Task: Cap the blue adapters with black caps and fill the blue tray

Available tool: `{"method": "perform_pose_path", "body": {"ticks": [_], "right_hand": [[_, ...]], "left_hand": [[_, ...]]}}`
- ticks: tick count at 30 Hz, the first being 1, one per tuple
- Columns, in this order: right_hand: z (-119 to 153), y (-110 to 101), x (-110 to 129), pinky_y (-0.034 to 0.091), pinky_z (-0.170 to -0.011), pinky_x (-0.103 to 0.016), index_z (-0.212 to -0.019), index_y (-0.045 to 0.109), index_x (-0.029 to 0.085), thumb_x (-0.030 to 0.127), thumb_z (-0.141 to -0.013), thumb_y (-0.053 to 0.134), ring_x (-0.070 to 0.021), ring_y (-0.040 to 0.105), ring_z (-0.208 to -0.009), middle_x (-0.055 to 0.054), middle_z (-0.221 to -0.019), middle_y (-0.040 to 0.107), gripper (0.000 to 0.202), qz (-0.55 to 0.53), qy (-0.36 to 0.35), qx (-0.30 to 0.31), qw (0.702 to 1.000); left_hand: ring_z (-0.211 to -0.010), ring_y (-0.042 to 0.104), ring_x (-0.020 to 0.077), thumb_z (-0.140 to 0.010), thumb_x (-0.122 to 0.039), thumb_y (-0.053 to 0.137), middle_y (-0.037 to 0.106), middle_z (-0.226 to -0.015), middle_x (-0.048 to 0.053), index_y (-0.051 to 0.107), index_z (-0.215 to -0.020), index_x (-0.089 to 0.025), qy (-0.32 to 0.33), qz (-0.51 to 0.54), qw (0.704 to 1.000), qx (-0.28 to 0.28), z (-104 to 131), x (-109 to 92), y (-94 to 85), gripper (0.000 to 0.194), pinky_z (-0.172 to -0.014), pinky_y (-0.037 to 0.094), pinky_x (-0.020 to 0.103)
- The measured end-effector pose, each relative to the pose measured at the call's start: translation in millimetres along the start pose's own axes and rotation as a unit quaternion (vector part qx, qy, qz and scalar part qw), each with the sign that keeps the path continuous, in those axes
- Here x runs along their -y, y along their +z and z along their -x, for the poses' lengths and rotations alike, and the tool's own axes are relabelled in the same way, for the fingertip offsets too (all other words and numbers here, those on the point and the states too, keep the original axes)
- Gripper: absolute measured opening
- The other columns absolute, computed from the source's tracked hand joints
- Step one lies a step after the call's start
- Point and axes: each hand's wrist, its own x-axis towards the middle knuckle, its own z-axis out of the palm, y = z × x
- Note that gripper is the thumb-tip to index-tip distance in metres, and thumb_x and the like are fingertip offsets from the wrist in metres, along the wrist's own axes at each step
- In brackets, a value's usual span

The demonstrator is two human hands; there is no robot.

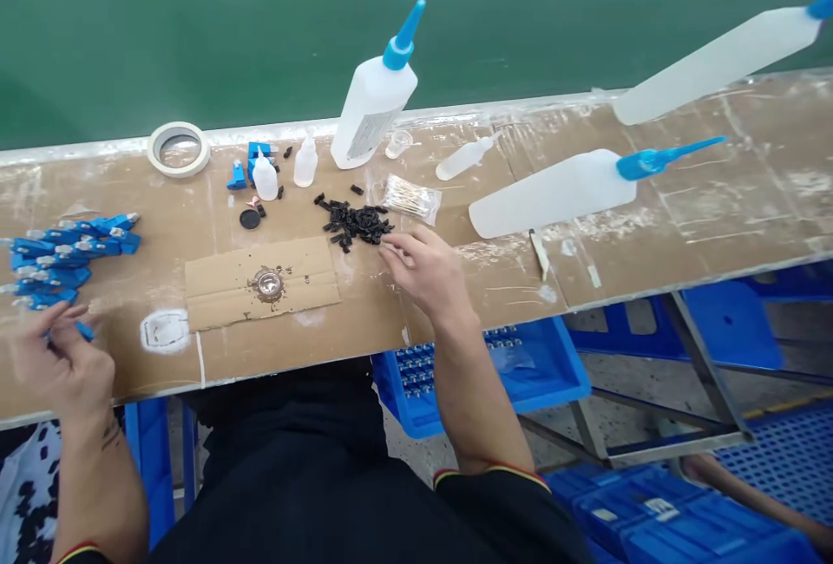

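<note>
The right hand (426, 273) is beside small black pieces (357, 222).

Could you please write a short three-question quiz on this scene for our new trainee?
1. Which of the worker's hands is at the pile of black parts?
2. True or false: the roll of tape lies flat.
3. How many large blue-capped bottles are in view? A) one B) three C) five

Key: 1. The right hand. 2. True. 3. B.
</note>
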Motion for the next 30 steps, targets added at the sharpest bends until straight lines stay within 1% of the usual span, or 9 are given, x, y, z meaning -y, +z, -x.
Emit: {"method": "perform_pose_path", "body": {"ticks": [4, 8, 11, 16, 18, 20, 22, 27, 30], "right_hand": [[-32, 34, -2, 0.051, -0.079, -0.034, -0.099, 0.077, 0.022, 0.033, -0.097, 0.058, -0.0217, 0.064, -0.094, -0.007, -0.098, 0.07, 0.022, 0.034, 0.01, 0.066, 0.997], [-27, 31, 0, 0.051, -0.083, -0.037, -0.091, 0.075, 0.021, 0.028, -0.095, 0.058, -0.0222, 0.062, -0.095, -0.007, -0.096, 0.069, 0.018, -0.026, 0.018, 0.051, 0.998], [-7, 24, 18, 0.052, -0.075, -0.034, -0.094, 0.07, 0.021, 0.029, -0.093, 0.062, -0.0183, 0.063, -0.083, -0.005, -0.094, 0.069, 0.011, -0.205, 0.07, -0.003, 0.976], [42, 24, 77, 0.049, -0.06, -0.027, -0.087, 0.063, 0.024, 0.039, -0.087, 0.077, -0.0122, 0.059, -0.067, -0.001, -0.089, 0.068, 0.021, -0.565, 0.169, 0.021, 0.807], [59, 29, 100, 0.05, -0.06, -0.026, -0.089, 0.063, 0.026, 0.041, -0.084, 0.081, -0.0126, 0.059, -0.07, 0.0, -0.09, 0.067, 0.024, -0.641, 0.188, 0.03, 0.743], [70, 37, 116, 0.053, -0.064, -0.027, -0.097, 0.066, 0.031, 0.043, -0.083, 0.082, -0.0144, 0.062, -0.077, 0.0, -0.089, 0.067, 0.024, -0.678, 0.19, 0.029, 0.71], [76, 45, 124, 0.056, -0.068, -0.029, -0.104, 0.068, 0.034, 0.044, -0.086, 0.079, -0.0164, 0.064, -0.083, -0.001, -0.088, 0.067, 0.023, -0.68, 0.167, 0.013, 0.713], [79, 63, 120, 0.06, -0.074, -0.036, -0.097, 0.069, 0.03, 0.034, -0.094, 0.069, -0.0186, 0.067, -0.086, -0.003, -0.089, 0.069, 0.005, -0.581, 0.039, -0.059, 0.811], [76, 62, 117, 0.06, -0.073, -0.036, -0.102, 0.07, 0.03, 0.023, -0.095, 0.067, -0.019, 0.069, -0.086, -0.003, -0.091, 0.072, 0.01, -0.543, -0.022, -0.067, 0.837]], "left_hand": [[-0.058, 0.061, 0.0141, -0.061, -0.025, 0.083, 0.058, -0.084, -0.008, 0.048, -0.114, -0.025, 0.002, 0.17, 0.985, -0.034, 19, -22, -4.3, 0.063, -0.039, 0.049, 0.024], [-0.079, 0.068, 0.0173, -0.057, -0.001, 0.081, 0.066, -0.097, -0.006, 0.048, -0.112, -0.03, -0.082, 0.323, 0.939, 0.089, 42, -54, 5.7, 0.069, -0.044, 0.057, 0.022], [-0.086, 0.069, 0.0184, -0.075, -0.002, 0.073, 0.068, -0.099, -0.001, 0.052, -0.115, -0.029, -0.061, 0.349, 0.911, 0.21, 61, -87, 26.6, 0.053, -0.054, 0.06, 0.025], [-0.069, 0.062, 0.009, -0.089, -0.009, 0.066, 0.064, -0.081, -0.003, 0.058, -0.117, -0.023, 0.037, 0.253, 0.873, 0.415, 85, -137, 71.7, 0.032, -0.064, 0.052, 0.02], [-0.063, 0.058, 0.0071, -0.09, -0.015, 0.068, 0.063, -0.075, -0.005, 0.06, -0.113, -0.021, 0.029, 0.222, 0.858, 0.463, 89, -151, 87.3, 0.025, -0.063, 0.048, 0.019], [-0.063, 0.056, 0.0074, -0.091, -0.022, 0.069, 0.064, -0.074, -0.004, 0.064, -0.102, -0.018, -0.011, 0.214, 0.842, 0.495, 90, -158, 98.7, 0.013, -0.062, 0.046, 0.019], [-0.064, 0.054, 0.0084, -0.093, -0.03, 0.067, 0.064, -0.074, -0.002, 0.066, -0.092, -0.016, -0.069, 0.22, 0.824, 0.517, 90, -161, 105.3, 0.014, -0.062, 0.044, 0.02], [-0.056, 0.045, 0.0079, -0.093, -0.046, 0.065, 0.054, -0.064, -0.004, 0.067, -0.091, -0.014, -0.192, 0.295, 0.758, 0.55, 95, -154, 108.2, 0.033, -0.055, 0.038, 0.021], [-0.05, 0.043, 0.0077, -0.092, -0.052, 0.065, 0.05, -0.058, -0.006, 0.065, -0.093, -0.014, -0.231, 0.328, 0.726, 0.558, 98, -147, 104.8, 0.038, -0.052, 0.037, 0.022]]}}
